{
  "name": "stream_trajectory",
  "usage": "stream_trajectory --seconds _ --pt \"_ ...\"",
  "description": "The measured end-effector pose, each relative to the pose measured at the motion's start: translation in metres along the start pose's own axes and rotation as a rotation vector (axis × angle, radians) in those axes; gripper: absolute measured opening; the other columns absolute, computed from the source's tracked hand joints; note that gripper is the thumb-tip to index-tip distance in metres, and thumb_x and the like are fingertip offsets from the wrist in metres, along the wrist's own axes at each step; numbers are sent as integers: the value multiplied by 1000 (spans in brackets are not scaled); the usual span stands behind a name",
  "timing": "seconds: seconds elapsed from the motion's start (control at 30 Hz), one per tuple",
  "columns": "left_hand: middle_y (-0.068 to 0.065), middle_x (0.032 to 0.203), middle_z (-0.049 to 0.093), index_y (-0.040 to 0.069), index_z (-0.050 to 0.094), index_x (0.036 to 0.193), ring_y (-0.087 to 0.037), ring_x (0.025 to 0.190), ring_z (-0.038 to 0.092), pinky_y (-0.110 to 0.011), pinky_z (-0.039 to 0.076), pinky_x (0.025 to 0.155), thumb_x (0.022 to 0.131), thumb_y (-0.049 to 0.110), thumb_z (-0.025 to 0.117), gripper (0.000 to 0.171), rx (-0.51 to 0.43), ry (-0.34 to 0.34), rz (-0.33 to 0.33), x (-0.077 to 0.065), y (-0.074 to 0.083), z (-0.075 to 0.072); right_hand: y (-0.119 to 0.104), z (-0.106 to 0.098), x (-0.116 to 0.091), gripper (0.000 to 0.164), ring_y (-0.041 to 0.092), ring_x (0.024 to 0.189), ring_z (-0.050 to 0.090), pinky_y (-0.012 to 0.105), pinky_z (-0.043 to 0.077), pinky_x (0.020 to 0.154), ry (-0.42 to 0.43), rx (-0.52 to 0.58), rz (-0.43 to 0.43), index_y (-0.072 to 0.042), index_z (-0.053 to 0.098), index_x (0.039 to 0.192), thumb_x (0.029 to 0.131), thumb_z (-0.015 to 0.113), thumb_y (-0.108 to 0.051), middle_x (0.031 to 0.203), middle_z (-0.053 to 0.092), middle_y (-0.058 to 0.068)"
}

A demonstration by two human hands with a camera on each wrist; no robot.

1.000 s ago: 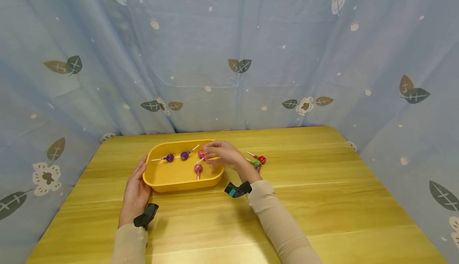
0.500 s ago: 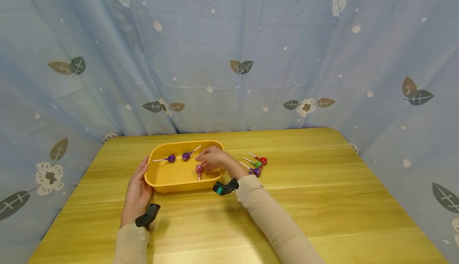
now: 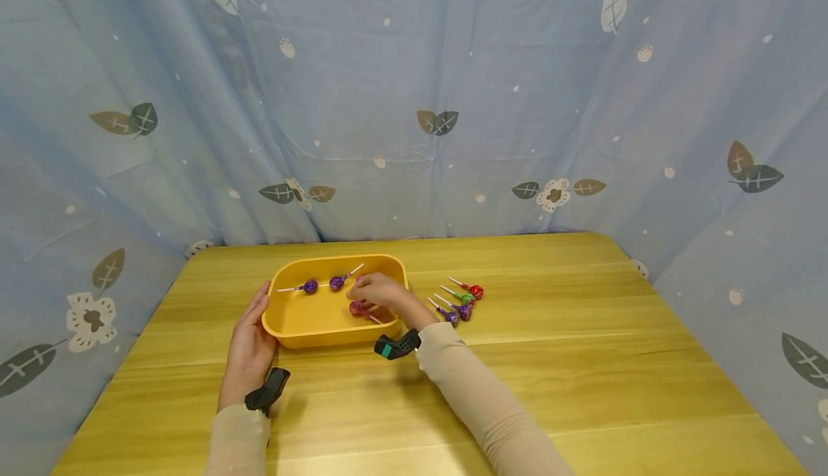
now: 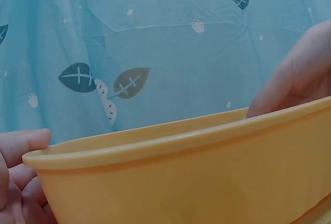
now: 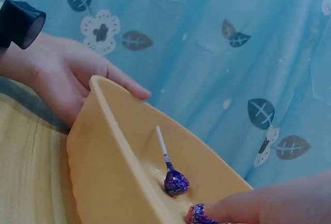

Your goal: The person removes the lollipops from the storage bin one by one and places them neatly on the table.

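Observation:
My left hand (image 3: 252,343) holds the left end of a yellow tray (image 3: 310,339). In the left wrist view one fingertip lies over the tray's rim (image 4: 129,149), with other fingers curled below it. My right hand (image 3: 382,293) reaches into the tray's right half, fingers bent downward. Just below its fingertips lies a pink lollipop (image 3: 358,308), its stick pointing right. A pink bit shows past the fingers; whether they pinch anything is hidden. Two purple lollipops, one at left (image 3: 310,287) and another (image 3: 336,283) beside it, lie along the tray's far side.
Right of the tray, a red lollipop (image 3: 476,292), a green lollipop (image 3: 467,299) and two purple ones, an upper purple lollipop (image 3: 464,311) and a lower purple lollipop (image 3: 451,317), lie close together on the wooden table (image 3: 582,361). A patterned blue curtain (image 3: 427,203) hangs behind.
My right hand has moved left and a little lower inside the tray. The nearer pink lollipop's stick has swung from pointing down to pointing right. My left hand stays on the tray.

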State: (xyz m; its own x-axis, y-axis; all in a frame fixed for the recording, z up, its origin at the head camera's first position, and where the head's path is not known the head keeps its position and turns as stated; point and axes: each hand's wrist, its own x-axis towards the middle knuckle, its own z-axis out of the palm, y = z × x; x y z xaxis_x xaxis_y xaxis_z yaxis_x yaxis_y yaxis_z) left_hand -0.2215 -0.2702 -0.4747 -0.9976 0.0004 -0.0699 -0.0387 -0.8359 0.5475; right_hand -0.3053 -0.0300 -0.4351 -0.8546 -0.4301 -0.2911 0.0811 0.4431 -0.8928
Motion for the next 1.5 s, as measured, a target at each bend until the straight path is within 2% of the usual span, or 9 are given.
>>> stream_trajectory --seconds 0.2,0.37,0.6,0.8,0.9,1.1,1.2,1.37,1.5 --pt "12 160 8 21 14 156 -6 144 12 -26 15 115 105 15 43 59 30 36 -10 0 -1 0 6 6 1 21 18 72 64 28 54 60 7 79 8 3 67 101 82 73 0 82 63 6" --pt "12 160 8 21 14 156 -6 144 11 -26 15 115 105 14 43 60 20 29 -8 0 -2 -1 8 9 2 28 21 67 64 28 57 60 -2 163 28 8 64 105 78 71 11 80 61 10" --pt "10 160 6 21 14 156 -7 144 11 -26 15 115 105 13 42 59 16 1 1 1 -2 0 6 8 -1 31 22 67 64 30 57 62 12 137 -10 8 64 111 81 69 9 84 62 10" --pt "11 160 5 24 19 156 -7 144 10 -26 15 115 105 14 42 56 17 -3 -6 0 -2 0 2 7 -7 30 26 72 67 38 59 69 28 285 -89 12 61 115 86 65 8 82 68 15" --pt "12 160 5 25 23 155 -6 144 10 -25 16 114 105 14 42 55 11 -6 -7 1 -2 1 -3 2 -13 28 26 78 68 43 58 76 33 347 -132 13 61 116 89 64 6 86 67 13" --pt "12 160 6 25 34 152 -6 144 11 -25 18 114 105 14 42 49 -14 -13 -7 1 -1 2 -11 -8 -27 26 40 95 65 48 54 84 16 416 -190 11 62 116 92 63 1 95 67 15" --pt "12 160 6 25 30 153 -6 144 11 -25 16 114 105 14 41 50 -16 -19 -7 1 0 1 -8 -12 -33 24 45 101 61 50 53 86 11 422 -203 10 63 115 93 63 0 98 67 16" --pt "12 160 5 23 16 156 -6 144 10 -25 16 114 105 14 41 57 -19 -16 -11 0 1 1 -2 -18 -40 24 34 93 66 48 53 86 36 428 -217 10 64 114 94 62 -1 104 66 17" --pt "13 160 6 23 16 156 -5 144 10 -25 16 114 105 13 41 58 -34 -13 -12 -1 1 2 1 -24 -48 27 21 91 66 44 55 85 81 406 -228 10 62 118 94 63 -3 108 65 17"
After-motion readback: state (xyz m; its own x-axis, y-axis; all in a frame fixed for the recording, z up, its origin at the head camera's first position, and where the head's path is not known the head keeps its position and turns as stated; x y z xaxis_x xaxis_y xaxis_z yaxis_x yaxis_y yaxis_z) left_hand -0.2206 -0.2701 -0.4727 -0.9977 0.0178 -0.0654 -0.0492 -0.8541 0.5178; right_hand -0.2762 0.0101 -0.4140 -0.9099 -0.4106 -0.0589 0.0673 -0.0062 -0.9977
